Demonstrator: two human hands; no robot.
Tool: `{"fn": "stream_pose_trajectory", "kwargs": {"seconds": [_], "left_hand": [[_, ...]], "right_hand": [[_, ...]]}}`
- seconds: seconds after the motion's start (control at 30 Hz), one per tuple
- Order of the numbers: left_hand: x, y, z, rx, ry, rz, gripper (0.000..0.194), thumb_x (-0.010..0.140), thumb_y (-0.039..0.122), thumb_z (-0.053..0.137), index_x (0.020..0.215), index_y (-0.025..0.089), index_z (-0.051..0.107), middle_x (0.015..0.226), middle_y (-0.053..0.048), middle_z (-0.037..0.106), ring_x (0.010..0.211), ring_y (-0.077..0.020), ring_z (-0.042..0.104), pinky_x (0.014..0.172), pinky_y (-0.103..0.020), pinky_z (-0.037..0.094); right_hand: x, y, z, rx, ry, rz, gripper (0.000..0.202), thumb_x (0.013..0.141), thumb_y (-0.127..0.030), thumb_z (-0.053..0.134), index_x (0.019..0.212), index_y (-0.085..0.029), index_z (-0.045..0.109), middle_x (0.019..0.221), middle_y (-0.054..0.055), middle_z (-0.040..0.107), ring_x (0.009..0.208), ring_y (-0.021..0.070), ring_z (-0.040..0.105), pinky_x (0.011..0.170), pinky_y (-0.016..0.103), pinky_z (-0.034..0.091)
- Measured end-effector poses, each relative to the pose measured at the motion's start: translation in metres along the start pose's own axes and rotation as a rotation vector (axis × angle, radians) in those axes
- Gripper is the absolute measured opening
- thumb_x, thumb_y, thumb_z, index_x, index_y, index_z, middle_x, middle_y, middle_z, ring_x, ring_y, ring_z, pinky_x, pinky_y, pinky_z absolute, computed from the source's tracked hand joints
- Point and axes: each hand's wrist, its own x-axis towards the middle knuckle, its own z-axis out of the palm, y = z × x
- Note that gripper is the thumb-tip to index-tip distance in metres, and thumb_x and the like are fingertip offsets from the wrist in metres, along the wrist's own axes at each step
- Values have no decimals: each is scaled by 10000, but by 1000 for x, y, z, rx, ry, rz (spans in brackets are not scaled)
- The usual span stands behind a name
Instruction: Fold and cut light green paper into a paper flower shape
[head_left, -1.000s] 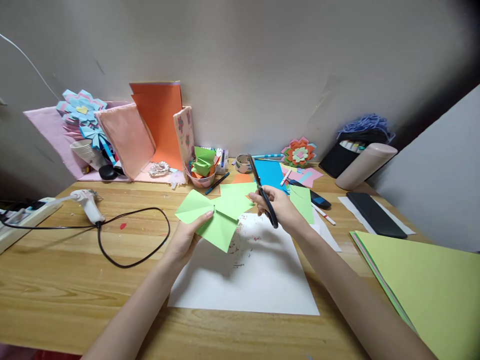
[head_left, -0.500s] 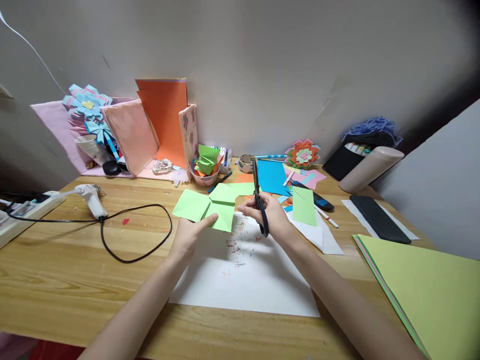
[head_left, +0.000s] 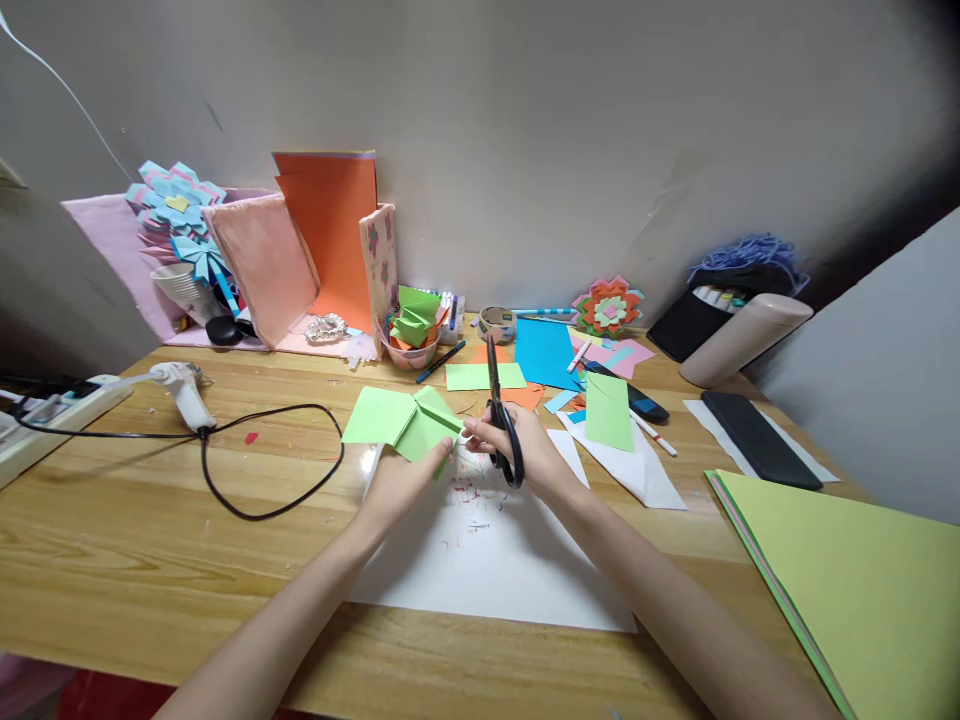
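My left hand (head_left: 409, 487) pinches a folded piece of light green paper (head_left: 382, 415), with its thumb on top. The paper has creased flaps, one reaching left and one standing up on the right. My right hand (head_left: 517, 440) is closed around the black handles of a pair of scissors (head_left: 493, 380), whose blades point up and away. Its fingertips are close to the green paper's right edge; whether they touch it I cannot tell. Below both hands lies a white sheet (head_left: 487, 570) marked with small coloured strokes.
Behind my hands lie a green strip (head_left: 486, 377), a blue sheet (head_left: 546, 352) and a roll of tape (head_left: 496, 324). A glue gun (head_left: 184, 395) with a looping black cable stands left. On the right are a black phone (head_left: 760, 437) and stacked coloured paper (head_left: 862, 570).
Both hands have come closer together, the scissors moving left and slightly down. The green paper's right part has folded inward, and a separate green strip behind it now shows whole.
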Motion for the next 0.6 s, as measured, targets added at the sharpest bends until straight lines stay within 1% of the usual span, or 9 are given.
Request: {"fn": "stream_pose_trajectory", "kwargs": {"seconds": [0.07, 0.13, 0.17, 0.23, 0.3, 0.37, 0.43, 0.5, 0.6], "left_hand": [[4, 0, -4, 5, -7, -1, 193, 693, 353, 639, 721, 164, 617, 672, -40, 650, 643, -170, 587, 652, -278, 447], [9, 4, -12, -15, 11, 4, 205, 673, 337, 646, 624, 167, 543, 539, 16, 549, 511, -120, 489, 520, -234, 382], [11, 7, -16, -47, 33, 9, 215, 661, 319, 645, 597, 171, 502, 514, 38, 501, 477, -98, 438, 478, -218, 341], [14, 14, -24, -142, 38, 0, 239, 651, 280, 617, 563, 183, 417, 485, 69, 406, 431, -67, 343, 425, -200, 263], [14, 21, -30, -229, 54, -50, 252, 624, 245, 588, 554, 194, 351, 465, 90, 324, 400, -47, 258, 402, -192, 208], [15, 25, -34, -254, 66, -89, 245, 600, 219, 557, 548, 198, 319, 456, 95, 285, 392, -38, 217, 394, -188, 171], [15, 25, -37, -241, 64, -98, 226, 589, 205, 531, 543, 198, 309, 453, 91, 280, 393, -37, 209, 392, -187, 149], [16, 23, -37, -210, 45, -96, 207, 593, 203, 511, 537, 196, 312, 451, 85, 289, 398, -40, 216, 393, -187, 143], [18, 16, -35, -155, 5, -89, 193, 605, 207, 490, 527, 195, 314, 452, 79, 299, 405, -46, 226, 396, -191, 154]], "right_hand": [[-2, -2, -1, 69, -127, 70, 450, 692, -591, 606, 753, -161, 484, 678, 9, 573, 555, 109, 573, 602, 266, 516], [-7, -4, -6, 93, -288, 130, 521, 736, -685, 458, 806, -170, 480, 619, -12, 538, 493, 102, 543, 545, 261, 506], [-9, -5, -10, 82, -382, 152, 572, 737, -727, 386, 830, -170, 484, 595, -18, 524, 487, 110, 543, 544, 272, 507], [-14, -8, -17, -1, -593, 185, 703, 702, -800, 250, 849, -161, 504, 579, -7, 524, 488, 129, 552, 533, 292, 507], [-20, -11, -22, -127, -740, 210, 747, 710, -798, 171, 872, -155, 515, 579, 3, 527, 504, 144, 570, 534, 296, 500], [-25, -16, -24, -229, -794, 208, 736, 738, -774, 130, 866, -160, 516, 579, 4, 521, 500, 142, 565, 528, 288, 485], [-30, -21, -23, -323, -808, 216, 684, 783, -732, 134, 838, -166, 514, 588, 3, 515, 501, 134, 558, 538, 278, 473], [-34, -23, -18, -406, -773, 225, 638, 816, -697, 154, 826, -168, 510, 589, 0, 507, 495, 127, 547, 535, 268, 458], [-37, -23, -10, -507, -659, 227, 600, 823, -686, 203, 813, -166, 501, 597, -4, 499, 480, 117, 522, 502, 250, 429]]}}
